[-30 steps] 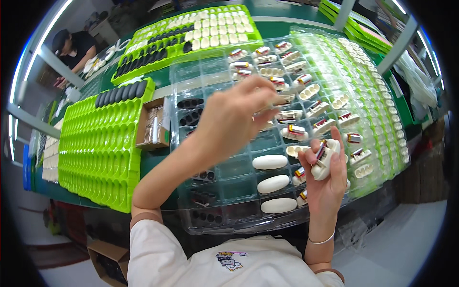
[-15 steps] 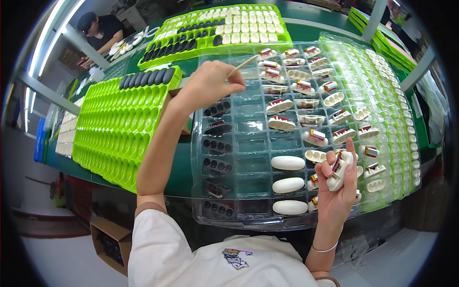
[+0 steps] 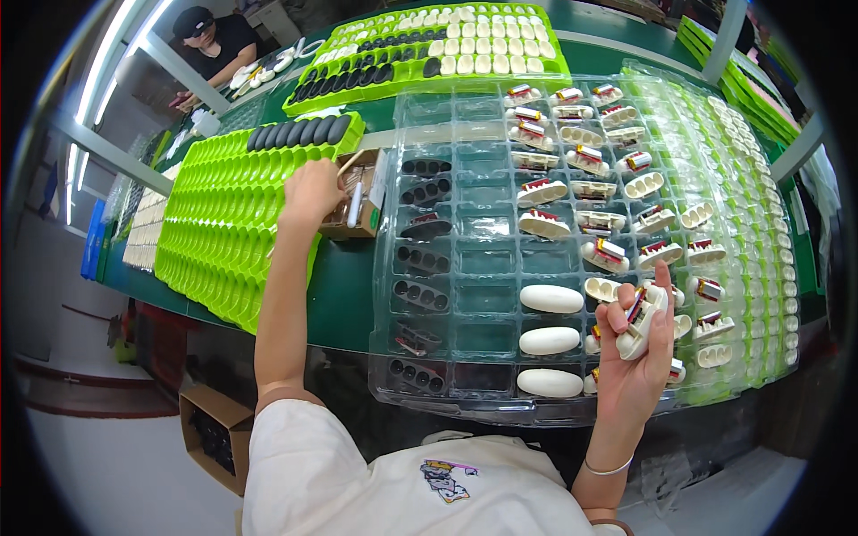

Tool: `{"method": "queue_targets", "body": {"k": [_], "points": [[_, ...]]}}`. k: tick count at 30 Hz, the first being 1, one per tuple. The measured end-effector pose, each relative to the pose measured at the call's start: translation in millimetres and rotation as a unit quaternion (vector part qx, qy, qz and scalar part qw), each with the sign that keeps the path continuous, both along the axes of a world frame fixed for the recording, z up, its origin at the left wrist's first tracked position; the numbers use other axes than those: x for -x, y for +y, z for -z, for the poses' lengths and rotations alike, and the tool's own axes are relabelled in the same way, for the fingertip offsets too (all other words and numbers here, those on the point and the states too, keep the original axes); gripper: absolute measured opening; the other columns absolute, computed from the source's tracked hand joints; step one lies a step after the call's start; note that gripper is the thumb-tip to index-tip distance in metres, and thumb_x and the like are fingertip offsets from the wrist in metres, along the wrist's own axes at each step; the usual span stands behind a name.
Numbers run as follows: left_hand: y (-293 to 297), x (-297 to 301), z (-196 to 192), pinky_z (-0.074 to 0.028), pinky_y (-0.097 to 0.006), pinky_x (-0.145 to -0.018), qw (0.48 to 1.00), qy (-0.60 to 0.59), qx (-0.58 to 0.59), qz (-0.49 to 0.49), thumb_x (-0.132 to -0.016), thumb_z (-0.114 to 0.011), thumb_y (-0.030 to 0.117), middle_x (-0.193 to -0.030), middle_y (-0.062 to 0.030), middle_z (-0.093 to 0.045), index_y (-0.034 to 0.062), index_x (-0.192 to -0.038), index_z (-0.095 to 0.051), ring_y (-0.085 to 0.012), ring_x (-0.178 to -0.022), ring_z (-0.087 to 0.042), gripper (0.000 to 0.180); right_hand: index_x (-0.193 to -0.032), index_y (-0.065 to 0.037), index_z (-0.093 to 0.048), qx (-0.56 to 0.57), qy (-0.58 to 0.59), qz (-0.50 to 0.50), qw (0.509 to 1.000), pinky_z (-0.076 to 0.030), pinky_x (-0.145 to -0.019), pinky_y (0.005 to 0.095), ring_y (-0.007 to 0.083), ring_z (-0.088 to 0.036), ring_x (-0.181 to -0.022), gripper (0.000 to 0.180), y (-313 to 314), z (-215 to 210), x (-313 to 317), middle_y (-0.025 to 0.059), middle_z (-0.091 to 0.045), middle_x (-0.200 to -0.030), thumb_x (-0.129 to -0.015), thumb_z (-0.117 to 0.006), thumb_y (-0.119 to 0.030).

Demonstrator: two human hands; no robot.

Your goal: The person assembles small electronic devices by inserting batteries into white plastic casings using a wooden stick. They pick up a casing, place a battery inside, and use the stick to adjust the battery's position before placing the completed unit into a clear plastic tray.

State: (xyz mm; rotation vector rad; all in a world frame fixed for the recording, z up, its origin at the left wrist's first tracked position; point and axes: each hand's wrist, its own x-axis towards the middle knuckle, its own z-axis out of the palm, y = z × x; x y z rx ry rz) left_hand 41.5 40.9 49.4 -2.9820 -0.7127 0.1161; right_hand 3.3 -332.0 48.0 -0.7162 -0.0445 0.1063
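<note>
My right hand (image 3: 636, 350) holds a white oval shell half (image 3: 642, 320) with red and dark parts inside, just above the clear plastic tray (image 3: 474, 268). My left hand (image 3: 311, 189) reaches far left into a small brown cardboard box (image 3: 356, 205) beside the tray; its fingers are curled and what they hold is hidden. The tray carries three closed white oval shells (image 3: 550, 340) near its front, several open shell halves with red parts (image 3: 590, 210) to the right, and dark inserts (image 3: 424, 259) in its left column.
A bright green moulded tray (image 3: 232, 223) with black ovals along its top lies to the left. Another green tray (image 3: 438, 49) of white and black ovals sits at the back. A person in black works at far left. A cardboard box (image 3: 213, 429) stands on the floor.
My left hand has moved from over the clear tray leftwards and down to the small cardboard box. My right hand stays in place with the shell half.
</note>
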Motion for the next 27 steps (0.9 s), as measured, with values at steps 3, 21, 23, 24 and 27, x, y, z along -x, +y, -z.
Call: {"method": "queue_targets", "body": {"k": [3, 21, 23, 24, 27], "points": [[-6.2, -4.1, 10.1, -0.047, -0.041, -0.064, 0.997, -0.051, -0.059, 0.019, -0.063, -0.065, 0.018, -0.071, -0.0137, -0.061, 0.0102, -0.069, -0.064, -0.0299, -0.072, -0.06, 0.01, -0.128, -0.005, -0.022, -0.021, 0.007, -0.004, 1.0, -0.04, -0.084, 0.0359, 0.0138, -0.047, -0.07, 0.049, -8.6, 4.3, -1.4, 0.0092, -0.045, -0.085, -0.086, -0.042, -0.021], [-96.6, 1.4, -47.1, -0.04, -0.023, -0.051, 0.912, -0.238, 0.298, 0.148, -0.07, -0.055, 0.008, -0.059, -0.0017, -0.052, 0.0008, -0.072, -0.052, -0.0086, -0.054, -0.049, 0.008, -0.128, -0.006, -0.019, -0.095, 0.012, -0.011, 0.995, -0.038, -0.087, 0.0389, 0.015, -0.049, -0.076, 0.043, -6.1, 6.4, -5.4, 0.0103, -0.046, -0.09, -0.089, -0.035, -0.017], [-151.3, 7.7, -62.7, -0.038, -0.017, -0.05, 0.82, -0.097, 0.531, 0.191, -0.07, -0.055, 0.006, -0.061, 0.0015, -0.052, 0.001, -0.07, -0.053, -0.004, -0.055, -0.048, 0.005, -0.128, -0.006, -0.018, -0.065, -0.001, 0.016, 0.998, -0.038, -0.086, 0.0375, 0.0143, -0.048, -0.076, 0.043, -1.2, 3.1, -4.6, 0.0104, -0.046, -0.091, -0.09, -0.034, -0.016], [-174.6, 11.4, -65.0, -0.037, -0.015, -0.049, 0.771, -0.013, 0.594, 0.23, -0.069, -0.056, 0.005, -0.061, 0.0028, -0.053, 0.0011, -0.069, -0.054, -0.0022, -0.056, -0.048, 0.004, -0.128, -0.006, -0.018, -0.041, -0.016, 0.028, 0.999, -0.038, -0.086, 0.0362, 0.0139, -0.048, -0.077, 0.043, 3.0, 2.2, -4.0, 0.0104, -0.046, -0.091, -0.09, -0.033, -0.015], [-224.4, 9.5, -47.1, -0.038, -0.014, -0.046, 0.72, 0.131, 0.619, 0.285, -0.067, -0.059, 0.003, -0.059, 0.0005, -0.055, 0.0006, -0.065, -0.053, -0.0012, -0.053, -0.05, 0.007, -0.128, -0.006, -0.019, 0.069, -0.068, 0.099, 0.99, -0.039, -0.084, 0.0323, 0.0131, -0.047, -0.078, 0.042, 8.5, 0.6, -3.2, 0.0099, -0.046, -0.092, -0.089, -0.033, -0.015]]}}
